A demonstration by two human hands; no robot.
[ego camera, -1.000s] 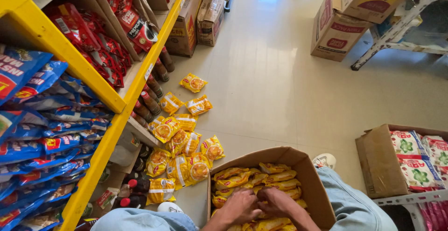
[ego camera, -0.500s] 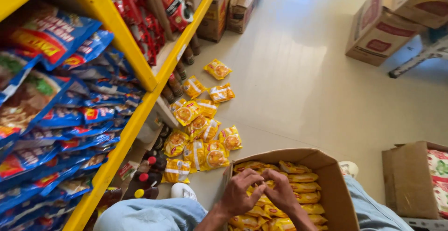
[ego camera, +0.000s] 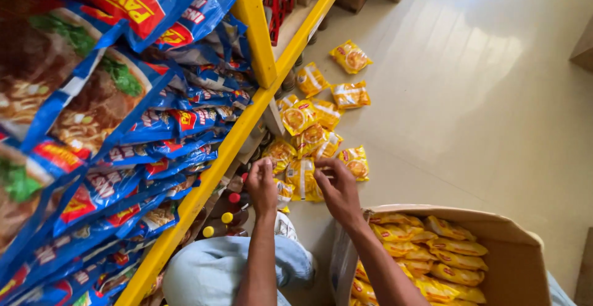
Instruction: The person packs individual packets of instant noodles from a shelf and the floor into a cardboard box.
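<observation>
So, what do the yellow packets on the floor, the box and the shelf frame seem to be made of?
Yellow packets: probably thin plastic film, glossy; they crinkle and catch light.
Box: brown corrugated cardboard, matte, with folded flaps.
Shelf frame: likely metal painted yellow, smooth and straight-edged; the paint hides what lies beneath.

The scene is bright with soft daylight, which makes a pale glare on the glossy floor (ego camera: pixel 494 65) in the upper right of the frame. The blue packets (ego camera: pixel 92 96) at the left edge look large, stretched and a little blurred, because of the wide lens. The hands in the lower centre are sharp enough, with only weak shadows below them.
</observation>
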